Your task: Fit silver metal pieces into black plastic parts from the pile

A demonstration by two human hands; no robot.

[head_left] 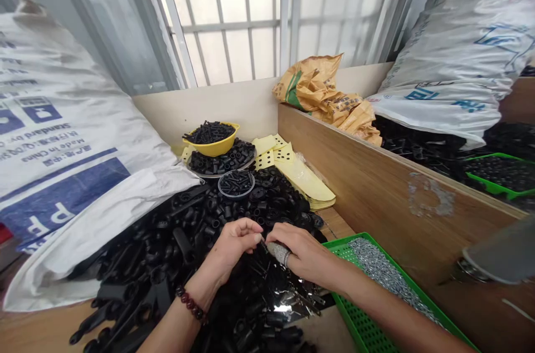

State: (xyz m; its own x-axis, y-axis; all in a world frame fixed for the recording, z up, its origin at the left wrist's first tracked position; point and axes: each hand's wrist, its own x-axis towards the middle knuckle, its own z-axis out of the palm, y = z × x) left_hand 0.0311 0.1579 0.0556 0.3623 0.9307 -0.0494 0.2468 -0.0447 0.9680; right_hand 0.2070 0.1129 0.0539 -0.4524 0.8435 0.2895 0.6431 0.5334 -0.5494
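Observation:
My left hand [232,247] and my right hand [303,255] meet over a big heap of black plastic parts [188,241]. Both are closed in a pinch around a small dark piece [262,243] held between their fingertips; I cannot make out what it is. A silvery ring or cap [281,253] sits on a finger of my right hand. A bead bracelet [191,304] circles my left wrist. A clear plastic bag [288,300] with black parts lies under my right forearm.
A green tray [355,325] of small silver screws stands at right. Behind the heap are a yellow bowl [215,147] of black screws, a round clear tub [236,183], yellow sheets [301,175], white sacks [62,136] and a wooden partition [376,186].

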